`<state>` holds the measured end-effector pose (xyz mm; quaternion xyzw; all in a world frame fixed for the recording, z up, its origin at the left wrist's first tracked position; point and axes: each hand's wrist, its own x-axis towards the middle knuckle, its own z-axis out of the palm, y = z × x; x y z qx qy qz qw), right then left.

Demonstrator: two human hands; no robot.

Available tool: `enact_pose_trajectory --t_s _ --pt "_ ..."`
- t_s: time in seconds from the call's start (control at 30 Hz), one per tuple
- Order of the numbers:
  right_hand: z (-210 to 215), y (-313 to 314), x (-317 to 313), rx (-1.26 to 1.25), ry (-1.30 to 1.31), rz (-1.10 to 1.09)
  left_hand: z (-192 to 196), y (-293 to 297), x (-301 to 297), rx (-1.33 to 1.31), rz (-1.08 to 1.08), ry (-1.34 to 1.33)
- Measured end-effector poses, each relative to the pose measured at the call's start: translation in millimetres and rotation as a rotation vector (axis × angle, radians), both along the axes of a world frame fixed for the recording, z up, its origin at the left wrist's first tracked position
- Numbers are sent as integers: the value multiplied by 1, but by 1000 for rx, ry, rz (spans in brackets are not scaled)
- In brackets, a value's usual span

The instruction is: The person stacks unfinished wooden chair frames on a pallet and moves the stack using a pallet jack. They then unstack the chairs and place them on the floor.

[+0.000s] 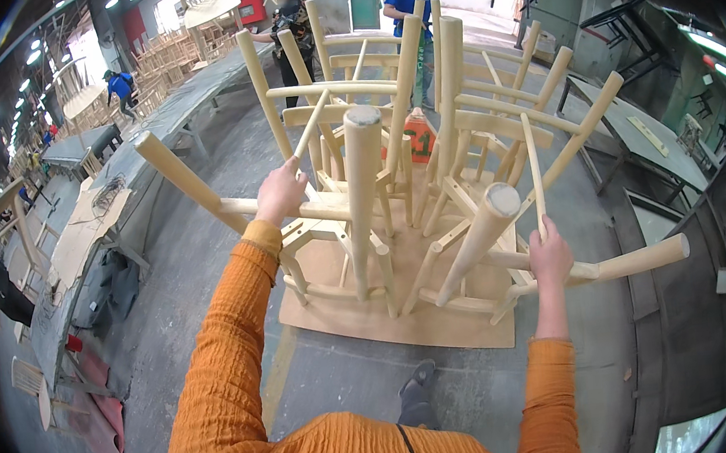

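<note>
Head view: a stack of upturned unfinished wooden chair frames (414,213) is seen resting on a flat board (363,314) on the concrete floor (210,267), legs pointing up. The left hand (281,191) is closed around a thin rail of the near frame. The right hand (549,256) is clamped on a slim upright spindle (533,166). Orange sleeves are worn. Long tabletops (153,129) are seen at left, with other people standing behind the stack.
</note>
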<state>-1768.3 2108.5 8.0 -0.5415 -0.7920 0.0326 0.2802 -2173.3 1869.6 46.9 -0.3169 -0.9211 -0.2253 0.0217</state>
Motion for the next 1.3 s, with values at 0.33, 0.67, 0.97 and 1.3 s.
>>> enact_pose_trajectory --t_s 0.33,0.67,0.97,1.3 --pt "-3 131 -119 -86 -108 24 -9 155 -129 -42 79 15" --pt "14 347 -276 -232 -8 74 -3 368 -293 -31 49 -22" --pt "-13 624 -531 -182 49 160 -24 613 -537 -1 43 -6" --pt "12 914 -768 -143 -72 101 -6 899 -780 50 47 -98"
